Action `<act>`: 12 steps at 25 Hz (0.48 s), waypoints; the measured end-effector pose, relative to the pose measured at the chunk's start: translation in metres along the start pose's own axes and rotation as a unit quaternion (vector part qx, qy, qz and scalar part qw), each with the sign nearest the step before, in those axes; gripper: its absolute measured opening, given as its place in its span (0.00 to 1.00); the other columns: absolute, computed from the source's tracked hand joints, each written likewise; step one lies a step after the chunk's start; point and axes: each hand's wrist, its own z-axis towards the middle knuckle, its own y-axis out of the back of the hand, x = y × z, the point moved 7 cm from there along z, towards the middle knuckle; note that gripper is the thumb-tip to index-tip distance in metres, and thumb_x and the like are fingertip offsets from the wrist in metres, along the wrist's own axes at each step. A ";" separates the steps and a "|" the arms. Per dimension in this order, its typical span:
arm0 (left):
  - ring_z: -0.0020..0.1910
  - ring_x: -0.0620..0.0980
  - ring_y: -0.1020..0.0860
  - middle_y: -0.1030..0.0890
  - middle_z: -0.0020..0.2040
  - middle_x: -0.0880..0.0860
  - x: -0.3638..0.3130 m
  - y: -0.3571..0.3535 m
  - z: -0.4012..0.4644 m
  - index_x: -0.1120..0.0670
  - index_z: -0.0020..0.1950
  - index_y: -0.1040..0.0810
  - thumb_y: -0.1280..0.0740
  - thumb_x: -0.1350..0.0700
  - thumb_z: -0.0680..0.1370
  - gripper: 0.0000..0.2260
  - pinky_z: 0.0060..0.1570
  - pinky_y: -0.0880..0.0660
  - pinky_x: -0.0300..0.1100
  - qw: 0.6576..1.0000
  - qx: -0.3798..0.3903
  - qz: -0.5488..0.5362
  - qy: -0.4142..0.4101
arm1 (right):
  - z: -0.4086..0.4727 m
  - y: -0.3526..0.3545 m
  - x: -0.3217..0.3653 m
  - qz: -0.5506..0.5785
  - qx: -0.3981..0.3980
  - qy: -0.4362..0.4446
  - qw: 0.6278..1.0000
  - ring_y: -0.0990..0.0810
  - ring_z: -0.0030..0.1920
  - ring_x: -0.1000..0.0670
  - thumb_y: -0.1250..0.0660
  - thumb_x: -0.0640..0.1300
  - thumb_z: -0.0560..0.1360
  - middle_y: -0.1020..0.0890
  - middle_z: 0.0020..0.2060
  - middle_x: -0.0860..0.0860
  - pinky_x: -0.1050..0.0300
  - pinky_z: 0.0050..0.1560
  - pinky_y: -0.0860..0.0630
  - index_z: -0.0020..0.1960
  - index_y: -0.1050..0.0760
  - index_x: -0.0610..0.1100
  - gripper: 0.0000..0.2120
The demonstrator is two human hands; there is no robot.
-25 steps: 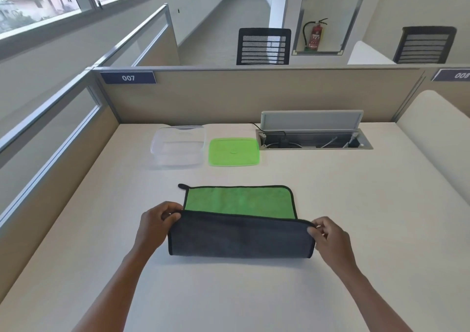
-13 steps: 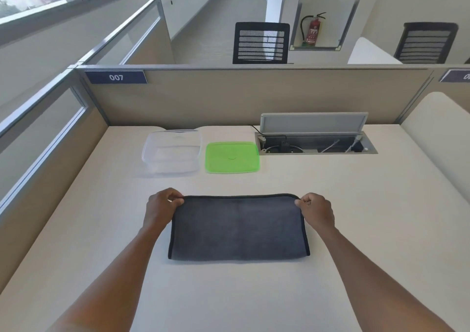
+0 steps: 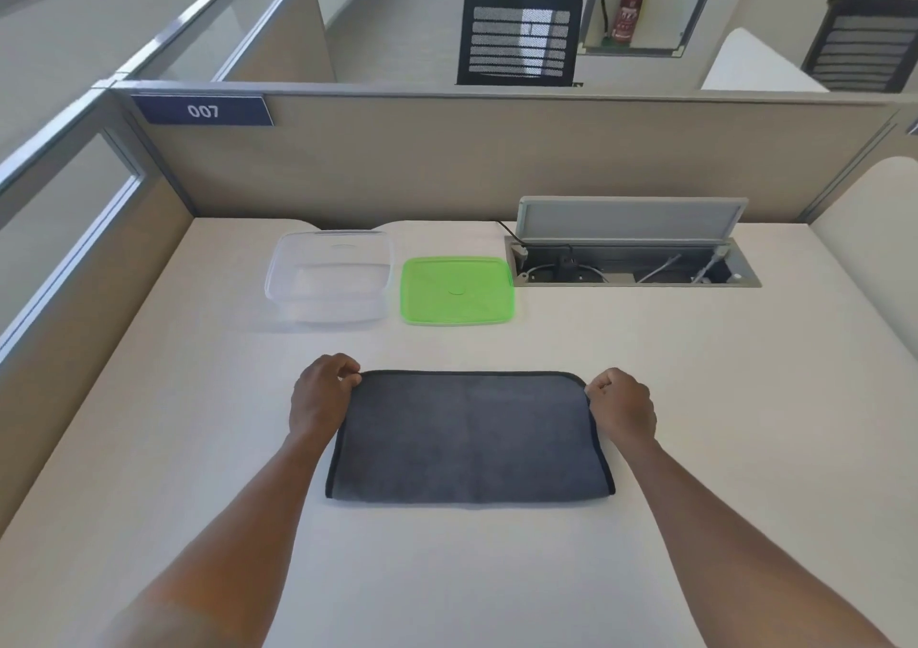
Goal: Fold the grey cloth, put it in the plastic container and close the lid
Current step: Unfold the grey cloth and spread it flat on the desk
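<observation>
The grey cloth [image 3: 469, 436] lies flat on the desk, folded in half into a wide rectangle with a black hem, its green side hidden inside. My left hand [image 3: 320, 396] pinches its far left corner. My right hand [image 3: 621, 406] pinches its far right corner. Beyond the cloth, the clear plastic container [image 3: 328, 277] stands open and empty at the back left. Its green lid [image 3: 457, 290] lies flat on the desk just to the right of it.
An open cable hatch [image 3: 631, 260] with a raised grey flap and wires sits at the back right of the desk [image 3: 695, 399]. Beige partition walls close off the back and left side. A curved white divider stands at the right edge.
Both hands carried the near grey edge away from me over the green side and laid it on the far edge. The cloth now shows only grey.
</observation>
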 end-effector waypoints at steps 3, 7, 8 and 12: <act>0.49 0.52 0.23 0.22 0.54 0.49 0.007 0.002 -0.002 0.50 0.56 0.21 0.30 0.57 0.77 0.08 0.46 0.28 0.45 1.000 -0.017 0.023 -0.004 | -0.001 -0.003 -0.003 0.018 0.002 -0.004 1.000 0.21 0.44 0.45 0.36 0.43 0.74 0.18 0.46 0.51 0.54 0.42 0.27 0.48 0.25 0.47 0.04; 0.52 0.55 0.22 0.22 0.56 0.51 0.020 0.010 -0.008 0.51 0.58 0.22 0.33 0.52 0.79 0.09 0.47 0.28 0.47 0.998 -0.040 0.020 0.049 | -0.014 0.000 0.003 0.018 -0.045 0.032 0.998 0.23 0.56 0.43 0.36 0.42 0.77 0.21 0.57 0.47 0.49 0.50 0.25 0.60 0.27 0.43 0.12; 0.49 0.55 0.23 0.22 0.53 0.51 0.023 0.011 -0.010 0.52 0.55 0.21 0.34 0.49 0.79 0.09 0.46 0.29 0.47 0.996 -0.042 0.026 0.076 | -0.020 0.001 0.007 0.017 -0.059 0.042 0.997 0.23 0.58 0.42 0.36 0.42 0.77 0.21 0.58 0.46 0.47 0.52 0.25 0.61 0.27 0.43 0.13; 0.34 0.54 0.25 0.20 0.38 0.54 0.025 0.012 -0.019 0.56 0.35 0.25 0.37 0.43 0.78 0.19 0.35 0.28 0.46 0.986 -0.025 0.071 0.150 | -0.067 -0.003 0.045 0.006 -0.116 0.129 0.985 0.23 0.53 0.43 0.34 0.38 0.76 0.20 0.52 0.46 0.47 0.52 0.24 0.56 0.25 0.42 0.09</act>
